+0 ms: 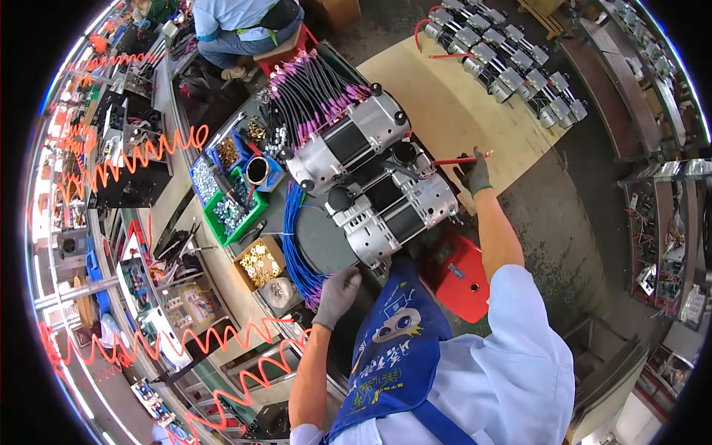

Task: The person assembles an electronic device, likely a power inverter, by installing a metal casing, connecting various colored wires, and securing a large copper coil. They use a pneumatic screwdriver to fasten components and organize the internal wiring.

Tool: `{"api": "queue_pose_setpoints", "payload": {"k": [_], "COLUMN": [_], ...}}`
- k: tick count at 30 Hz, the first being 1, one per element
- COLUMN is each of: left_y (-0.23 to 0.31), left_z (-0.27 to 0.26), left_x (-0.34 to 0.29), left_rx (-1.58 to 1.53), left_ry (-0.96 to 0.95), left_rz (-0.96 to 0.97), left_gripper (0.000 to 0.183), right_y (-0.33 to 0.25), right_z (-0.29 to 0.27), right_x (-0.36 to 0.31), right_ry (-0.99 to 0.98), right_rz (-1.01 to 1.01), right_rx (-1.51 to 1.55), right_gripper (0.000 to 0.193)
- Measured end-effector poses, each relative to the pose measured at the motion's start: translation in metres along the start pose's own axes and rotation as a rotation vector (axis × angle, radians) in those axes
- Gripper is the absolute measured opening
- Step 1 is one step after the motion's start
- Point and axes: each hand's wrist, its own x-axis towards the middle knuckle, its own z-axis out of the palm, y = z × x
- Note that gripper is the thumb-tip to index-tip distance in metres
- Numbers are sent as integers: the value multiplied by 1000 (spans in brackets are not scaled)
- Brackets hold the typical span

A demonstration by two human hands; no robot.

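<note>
Two silver-and-black twin-head motor units, probably pumps, lie side by side on the grey bench: a farther unit (348, 141) and a nearer unit (397, 213). My right hand (477, 176), in a grey glove, pinches a thin red tube (452, 160) running out from beside the units. Its tip pokes past my thumb. My left hand (340, 297), also gloved, is closed low beside the nearer unit's end; what its curled fingers hold, if anything, is hidden. Next to it lies a bundle of blue wires (294, 245) with pink ends.
Black cables (304, 100) with pink ends lie behind the units. Left are a green bin (222, 230) of small hardware and a box of brass fittings (259, 265). A red stool (456, 278) stands near me. More units (504, 67) rest on plywood; a person sits (248, 30) beyond.
</note>
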Motion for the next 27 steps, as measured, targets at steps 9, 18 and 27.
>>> {"api": "queue_pose_setpoints", "payload": {"k": [9, 18, 27], "left_y": [-67, -66, -81], "left_z": [42, 53, 61], "left_x": [128, 144, 136], "left_rx": [-1259, -1369, -1341], "left_ry": [-175, -122, 89], "left_rz": [-341, -537, -431], "left_gripper": [79, 63, 61], "right_y": [14, -10, 39], "right_z": [46, 122, 129], "right_x": [-88, -73, -76], "right_ry": [-584, -399, -416], "right_rz": [-286, 67, 493], "right_rx": [-890, -1447, -731], "right_gripper": [45, 46, 28]}}
